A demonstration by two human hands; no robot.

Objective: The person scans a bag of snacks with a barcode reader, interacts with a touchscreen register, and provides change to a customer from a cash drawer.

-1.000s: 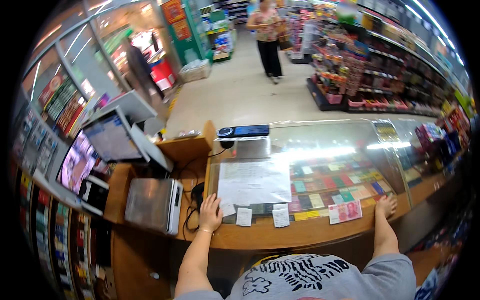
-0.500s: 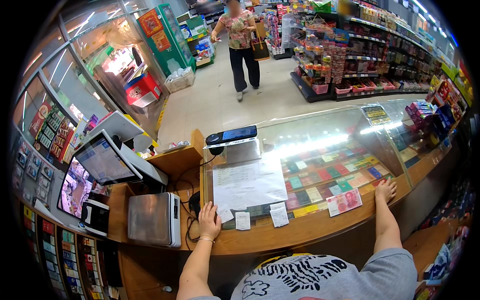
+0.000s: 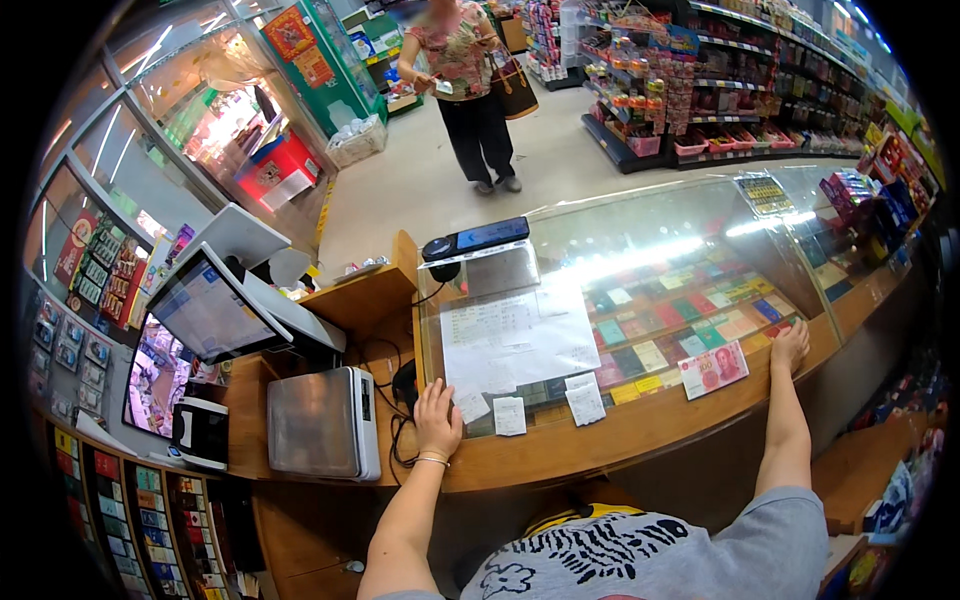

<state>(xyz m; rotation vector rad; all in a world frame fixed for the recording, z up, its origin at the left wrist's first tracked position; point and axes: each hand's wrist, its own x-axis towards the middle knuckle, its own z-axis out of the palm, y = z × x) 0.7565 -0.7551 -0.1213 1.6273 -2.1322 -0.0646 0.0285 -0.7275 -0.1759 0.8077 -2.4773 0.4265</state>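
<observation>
Flat on the wooden counter edge [image 3: 580,452] rests my left hand [image 3: 436,418], its fingers outstretched, beside a small paper slip [image 3: 471,407]. Farther right, my right hand [image 3: 790,348] lies on the same edge with fingers extended and nothing held. Just left of it, a red banknote [image 3: 714,369] lies on the glass. Two small receipts [image 3: 510,416] sit between my hands, below large white paper sheets [image 3: 515,345]. Small coloured packs [image 3: 700,330] show under the glass. A dark payment device [image 3: 490,236] stands on a stand behind the sheets.
Left of my left hand are a flat-topped scale [image 3: 318,422], black cables and a tilted screen [image 3: 215,305]. Across the counter stands a person [image 3: 460,60] with a brown handbag [image 3: 514,92] and something small and pale in one hand. Stocked shelves [image 3: 735,85] stand behind at right.
The person across the counter has walked closer, with the pale item now visible in hand. My view has shifted slightly; both my hands stay on the counter edge.
</observation>
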